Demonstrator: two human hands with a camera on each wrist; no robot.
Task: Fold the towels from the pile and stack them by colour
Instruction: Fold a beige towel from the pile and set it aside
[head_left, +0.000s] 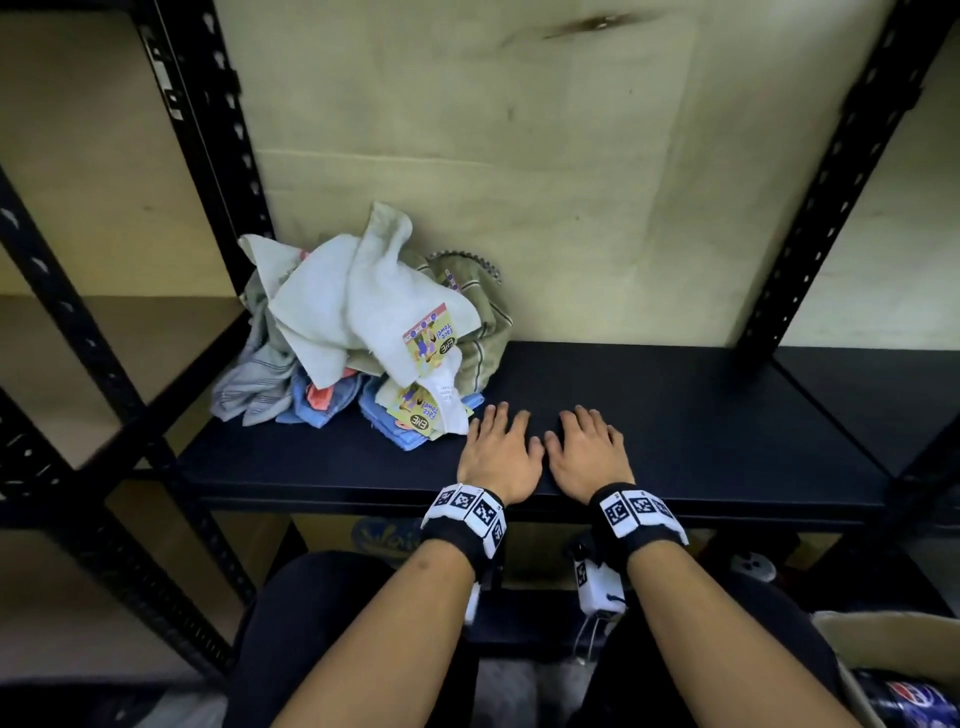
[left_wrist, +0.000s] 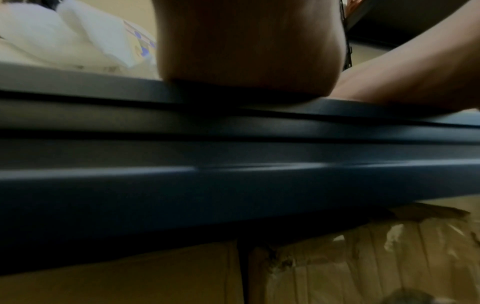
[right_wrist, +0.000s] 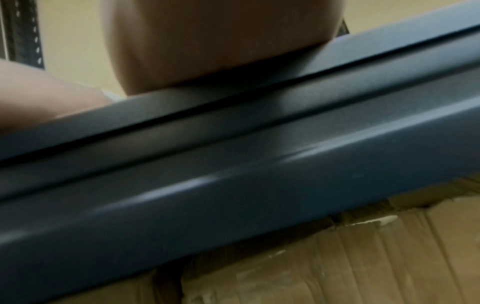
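Observation:
A loose pile of towels (head_left: 363, 332) lies at the back left of the dark shelf (head_left: 701, 415): white ones with printed labels on top, grey, olive striped and blue ones beneath. My left hand (head_left: 501, 441) rests flat on the shelf, fingers straight, its fingertips just right of the pile's front edge. My right hand (head_left: 587, 441) lies flat beside it, also holding nothing. In the left wrist view the heel of my left hand (left_wrist: 246, 51) presses on the shelf edge (left_wrist: 233, 164), with white towels (left_wrist: 64, 35) behind. The right wrist view shows my right hand's heel (right_wrist: 215, 45) on the shelf edge (right_wrist: 233, 185).
Black perforated rack posts (head_left: 208, 130) stand at both sides, and a pale wall (head_left: 519, 156) closes the back. Cardboard boxes (left_wrist: 363, 257) sit under the shelf. A box holding a blue can (head_left: 904, 701) is at the lower right.

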